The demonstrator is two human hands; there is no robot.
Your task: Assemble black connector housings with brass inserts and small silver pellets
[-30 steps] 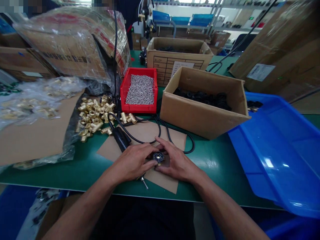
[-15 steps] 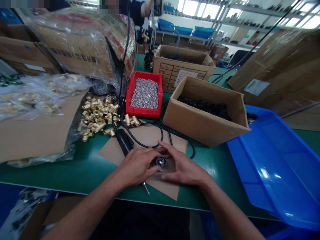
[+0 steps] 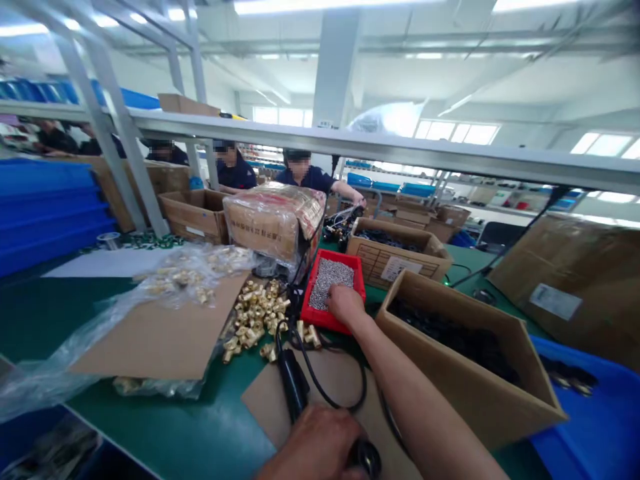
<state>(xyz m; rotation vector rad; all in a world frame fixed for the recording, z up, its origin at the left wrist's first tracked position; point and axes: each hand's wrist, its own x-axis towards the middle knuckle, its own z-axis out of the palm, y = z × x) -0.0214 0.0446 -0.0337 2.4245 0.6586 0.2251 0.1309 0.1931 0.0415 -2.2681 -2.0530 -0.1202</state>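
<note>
My right hand reaches forward into the red bin of small silver screws; its fingers curl down onto the screws and what they pinch is hidden. My left hand sits at the bottom edge of the view on the brown cardboard sheet, closed on a small black round part. A black electric screwdriver with its cable lies just ahead of the left hand.
Brass fittings are heaped left of the red bin. An open carton of black parts stands to the right, with a blue tray beyond it. Wrapped boxes and other workers sit across the table.
The camera has tilted up. My right hand left the black part and stretched forward into the red screw bin. My left hand stayed on the black part.
</note>
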